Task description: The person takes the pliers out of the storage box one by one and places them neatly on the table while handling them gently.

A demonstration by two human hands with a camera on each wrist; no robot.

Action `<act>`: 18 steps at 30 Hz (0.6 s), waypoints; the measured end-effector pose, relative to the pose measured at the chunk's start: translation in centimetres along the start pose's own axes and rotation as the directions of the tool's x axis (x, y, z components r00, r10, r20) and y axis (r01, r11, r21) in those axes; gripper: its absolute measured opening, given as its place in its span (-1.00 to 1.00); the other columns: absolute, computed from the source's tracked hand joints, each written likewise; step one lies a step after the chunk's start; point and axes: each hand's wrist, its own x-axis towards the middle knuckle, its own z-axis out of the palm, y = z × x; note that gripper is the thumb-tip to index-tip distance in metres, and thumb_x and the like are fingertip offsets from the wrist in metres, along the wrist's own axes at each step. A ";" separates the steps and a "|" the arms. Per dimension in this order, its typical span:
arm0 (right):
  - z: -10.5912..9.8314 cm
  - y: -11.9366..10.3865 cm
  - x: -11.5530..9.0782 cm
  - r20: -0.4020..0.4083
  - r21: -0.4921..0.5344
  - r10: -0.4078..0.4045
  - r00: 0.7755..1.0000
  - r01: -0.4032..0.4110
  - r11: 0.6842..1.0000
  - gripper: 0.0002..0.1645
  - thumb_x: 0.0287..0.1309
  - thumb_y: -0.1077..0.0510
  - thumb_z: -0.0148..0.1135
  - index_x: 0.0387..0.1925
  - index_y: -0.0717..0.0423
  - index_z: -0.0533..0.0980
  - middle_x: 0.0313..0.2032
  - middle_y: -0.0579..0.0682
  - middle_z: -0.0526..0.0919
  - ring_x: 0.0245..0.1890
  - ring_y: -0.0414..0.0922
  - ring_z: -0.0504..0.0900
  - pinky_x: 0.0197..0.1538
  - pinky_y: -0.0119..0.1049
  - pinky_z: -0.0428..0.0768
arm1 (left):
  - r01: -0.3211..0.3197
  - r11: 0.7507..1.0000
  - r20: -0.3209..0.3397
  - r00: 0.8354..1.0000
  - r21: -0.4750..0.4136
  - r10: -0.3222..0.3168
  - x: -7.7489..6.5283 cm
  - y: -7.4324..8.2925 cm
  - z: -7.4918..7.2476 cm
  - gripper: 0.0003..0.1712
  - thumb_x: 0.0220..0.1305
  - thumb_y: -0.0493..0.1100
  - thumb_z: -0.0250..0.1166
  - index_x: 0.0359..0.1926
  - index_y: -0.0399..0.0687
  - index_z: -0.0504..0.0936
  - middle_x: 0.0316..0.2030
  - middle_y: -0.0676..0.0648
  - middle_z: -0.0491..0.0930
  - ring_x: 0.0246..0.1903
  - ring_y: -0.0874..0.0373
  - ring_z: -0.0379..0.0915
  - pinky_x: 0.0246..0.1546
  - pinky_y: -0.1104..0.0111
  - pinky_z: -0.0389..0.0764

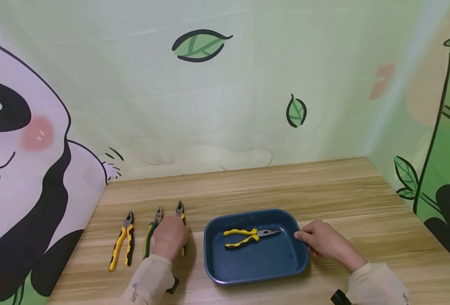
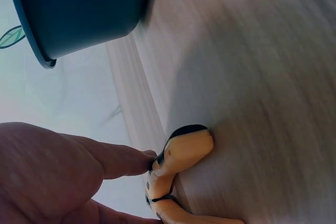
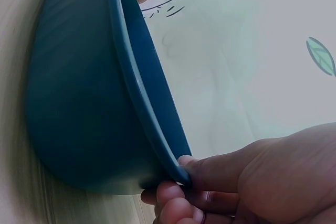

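My left hand (image 1: 171, 237) reaches down over yellow-and-black pliers (image 1: 180, 208) on the table and partly covers them. In the left wrist view, its thumb and a finger pinch the pliers' yellow handles (image 2: 185, 153), which are at the wood surface. Just left of this hand lie green-handled pliers (image 1: 147, 241), partly hidden by it. My right hand (image 1: 321, 240) pinches the right rim of a blue rectangular tray (image 1: 257, 271), its thumb on the lip in the right wrist view. Long-nose pliers (image 1: 244, 237) with yellow-and-black handles lie inside the tray, jaws pointing right.
Another pair of yellow-and-black pliers (image 1: 122, 243) lies farther left on the wooden table (image 1: 346, 186), handles toward me. A printed cloth backdrop (image 1: 247, 84) with leaves and a panda stands behind the table and at its sides.
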 end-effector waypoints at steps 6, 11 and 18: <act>0.0 -0.1 -0.1 -0.004 -0.006 -0.002 1.000 0.002 1.000 -0.52 0.50 0.16 0.16 -0.64 0.13 0.50 -0.75 -0.14 0.42 -0.76 -0.24 0.37 -0.63 -0.33 0.41 | -0.016 1.000 -0.051 0.999 -0.010 0.015 -0.2 -0.2 0.1 -0.58 0.40 -0.01 0.33 -0.36 -0.36 0.66 -0.40 -0.25 0.60 -0.56 0.01 0.54 -0.59 0.14 0.59; 0.0 -0.1 -0.1 -0.002 -0.008 0.000 1.000 0.000 1.000 -0.53 0.50 0.17 0.16 -0.63 0.13 0.50 -0.74 -0.14 0.42 -0.76 -0.23 0.37 -0.63 -0.33 0.41 | -0.028 1.000 -0.071 0.997 0.000 0.028 -0.2 -0.4 0.2 -0.55 0.36 0.02 0.39 -0.25 -0.39 0.68 -0.38 -0.26 0.61 -0.55 0.00 0.54 -0.60 0.14 0.57; 0.0 -0.2 -0.1 0.000 -0.005 0.006 1.000 -0.006 1.000 -0.53 0.50 0.17 0.16 -0.63 0.13 0.50 -0.74 -0.13 0.42 -0.75 -0.23 0.37 -0.62 -0.33 0.41 | -0.064 0.998 -0.100 0.993 0.023 0.066 -0.1 -1.0 0.5 -0.55 0.33 0.05 0.43 -0.32 -0.34 0.68 -0.42 -0.21 0.54 -0.59 0.03 0.47 -0.65 0.23 0.46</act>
